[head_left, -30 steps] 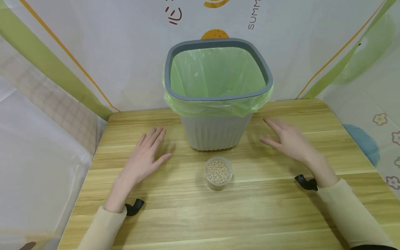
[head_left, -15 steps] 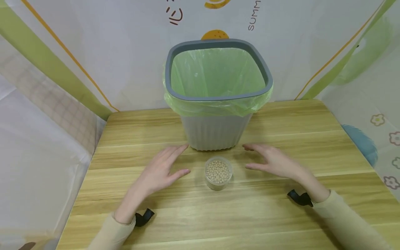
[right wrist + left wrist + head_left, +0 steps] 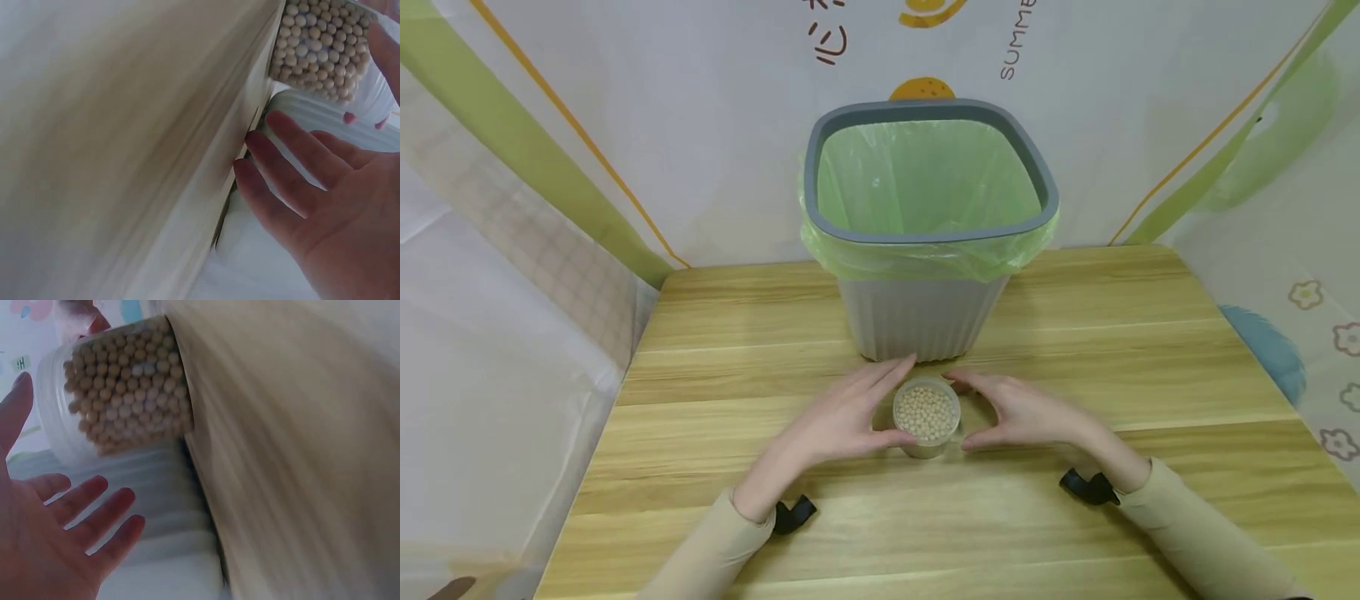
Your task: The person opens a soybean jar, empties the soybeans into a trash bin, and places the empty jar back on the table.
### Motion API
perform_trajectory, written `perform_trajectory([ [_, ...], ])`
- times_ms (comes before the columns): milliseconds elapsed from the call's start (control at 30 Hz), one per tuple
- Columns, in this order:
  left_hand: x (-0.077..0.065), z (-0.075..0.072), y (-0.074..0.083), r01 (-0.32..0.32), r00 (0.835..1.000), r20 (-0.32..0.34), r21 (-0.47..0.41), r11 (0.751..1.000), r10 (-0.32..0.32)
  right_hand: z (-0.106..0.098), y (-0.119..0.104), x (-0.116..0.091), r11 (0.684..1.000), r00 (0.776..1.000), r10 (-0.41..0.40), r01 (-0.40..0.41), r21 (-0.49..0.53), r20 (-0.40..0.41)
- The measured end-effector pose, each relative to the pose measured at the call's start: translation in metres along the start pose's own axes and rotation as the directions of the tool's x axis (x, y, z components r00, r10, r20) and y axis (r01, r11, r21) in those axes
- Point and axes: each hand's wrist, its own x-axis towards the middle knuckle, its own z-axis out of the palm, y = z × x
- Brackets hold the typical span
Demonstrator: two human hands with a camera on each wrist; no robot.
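At the middle of a wood-grain desk (image 3: 1037, 525), flanking an upright clear tub (image 3: 928, 451) of pale round beads (image 3: 927, 412) with left hand (image 3: 838, 421) and right hand (image 3: 1026, 412), one on each side. Spreading the left grip in a wide curve, setting thumb well apart from fingers and overlapping the tub's near rim with that thumb in the head view, making any touch hard to tell. Spreading the right grip likewise, pointing fingers toward the tub's far side and thumb toward its near side, leaving a small gap between palm and tub wall. Showing fingers fanning apart in both wrist views. Facing a grey ribbed bin (image 3: 917, 321) standing just beyond the tub, near the desk's back edge, and bearing a green liner (image 3: 925, 179). Leaving only slim room between tub and bin base, beside the left fingertips. Having wider stretches of wood grain running out to the desk's left and right edges, and more room between the cream sleeves (image 3: 722, 537) in front. Working before a printed white cloth (image 3: 722, 125) hanging behind the back edge.
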Motion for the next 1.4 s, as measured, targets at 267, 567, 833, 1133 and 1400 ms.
perform_trajectory([
  [267, 0.009, 0.008, 0.008, 0.024, 0.999, 0.051, -0.128, 0.992, -0.018, 0.006, -0.009, 0.008, 1.0, 1.0, -0.002, 0.002, 0.018, 0.019],
  [567, 0.012, 0.007, 0.011, 0.0, 1.0, 0.029, -0.189, 0.982, 0.006, 0.011, -0.012, 0.017, 0.997, 0.999, -0.031, 0.029, 0.068, 0.027],
  [833, 0.013, 0.005, 0.016, -0.059, 0.998, -0.041, -0.188, 0.98, 0.052, 0.008, -0.014, 0.019, 0.987, 0.996, -0.06, 0.048, 0.154, 0.072],
  [1133, 0.011, -0.011, 0.026, -0.105, 0.988, -0.132, -0.172, 0.98, 0.082, 0.003, -0.02, 0.014, 0.926, 0.996, -0.072, 0.044, 0.375, 0.061],
  [1400, 0.006, -0.025, 0.037, -0.187, 0.936, -0.323, -0.122, 0.975, 0.139, 0.007, -0.041, 0.014, 0.833, 0.998, -0.009, 0.045, 0.552, -0.068],
])
